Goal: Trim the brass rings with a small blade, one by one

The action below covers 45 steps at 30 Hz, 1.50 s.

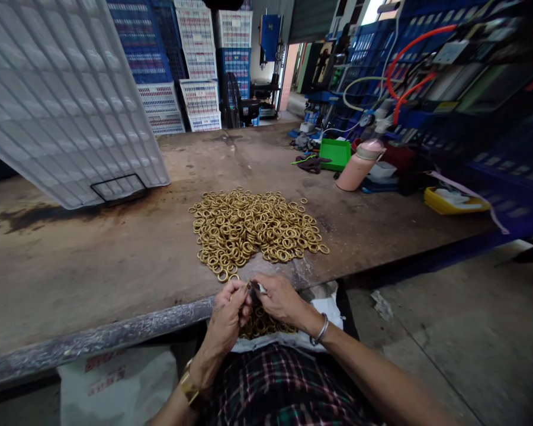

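Observation:
Over my lap, at the table's front edge, my two hands meet at the fingertips. My left hand (231, 307) is closed and pinches a small brass ring (249, 284), seen nearly edge-on. My right hand (281, 300) is closed around a small object with a pale part (261, 289) and a dark part by the ring; its kind I cannot make out. Just beyond the hands, a heap of brass rings (257, 228) lies on the wooden table (160, 260). Below them, more rings (266, 324) lie in an open white bag (333, 310), partly hidden by my hands.
A white ribbed plastic crate (71, 100) stands tilted on the left of the table. Toward the right are a pink bottle (359, 168), a green tray (335, 154) and a yellow tray (455, 201). A printed white sack (115, 384) is below the table edge.

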Motion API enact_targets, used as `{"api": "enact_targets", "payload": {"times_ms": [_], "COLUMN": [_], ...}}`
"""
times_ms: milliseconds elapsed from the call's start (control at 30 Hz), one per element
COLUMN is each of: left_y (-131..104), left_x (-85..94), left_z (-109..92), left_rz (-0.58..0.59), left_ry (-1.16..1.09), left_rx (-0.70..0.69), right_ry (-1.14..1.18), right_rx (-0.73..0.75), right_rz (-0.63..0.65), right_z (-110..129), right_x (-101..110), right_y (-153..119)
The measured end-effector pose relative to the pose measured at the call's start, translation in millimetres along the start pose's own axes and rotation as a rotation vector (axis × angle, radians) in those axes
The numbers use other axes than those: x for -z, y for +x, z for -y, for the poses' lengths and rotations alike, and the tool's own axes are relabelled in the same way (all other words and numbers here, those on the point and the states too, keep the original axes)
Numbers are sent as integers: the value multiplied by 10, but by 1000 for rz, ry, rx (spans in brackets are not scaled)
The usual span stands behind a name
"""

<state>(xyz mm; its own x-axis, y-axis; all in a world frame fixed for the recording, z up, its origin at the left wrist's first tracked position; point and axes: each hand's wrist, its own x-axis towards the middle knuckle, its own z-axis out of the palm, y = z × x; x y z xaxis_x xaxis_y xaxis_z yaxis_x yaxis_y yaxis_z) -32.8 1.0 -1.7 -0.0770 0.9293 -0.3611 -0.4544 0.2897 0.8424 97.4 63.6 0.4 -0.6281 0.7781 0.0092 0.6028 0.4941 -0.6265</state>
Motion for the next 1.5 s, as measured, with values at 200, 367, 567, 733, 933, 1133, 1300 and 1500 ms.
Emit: {"api": "enact_targets", "payload": {"times_ms": [200,367,567,733,933,1133,1300,1500], "left_y": [0,22,-120,-320,-232,-179,-138,-71], "left_x": [2,22,-31,-29,198,320,336,289], "left_z": [30,58,-8,-54,-52,-72,-111,-117], "left_rz": [-30,-52,-64,106,-28,-108,-100,-55], "left_ry": [36,100,211,47,-289,-403,-398,-453], "left_rx": [3,-18,-64,20,69,93,80,170], "right_ry": [-181,-266,-361,-388,-314,-338,-280,75], "right_rx": [-2,-68,-163,-175,-119,-122,-131,-112], "right_rz": [72,104,117,88,-11,-16,-16,-124], "right_z": [51,130,100,-5,184,249,180,57], "right_x": [-51,-46,-55,-57,-260,-323,-294,-264], "right_y": [-11,4,73,196,270,335,350,311]}}
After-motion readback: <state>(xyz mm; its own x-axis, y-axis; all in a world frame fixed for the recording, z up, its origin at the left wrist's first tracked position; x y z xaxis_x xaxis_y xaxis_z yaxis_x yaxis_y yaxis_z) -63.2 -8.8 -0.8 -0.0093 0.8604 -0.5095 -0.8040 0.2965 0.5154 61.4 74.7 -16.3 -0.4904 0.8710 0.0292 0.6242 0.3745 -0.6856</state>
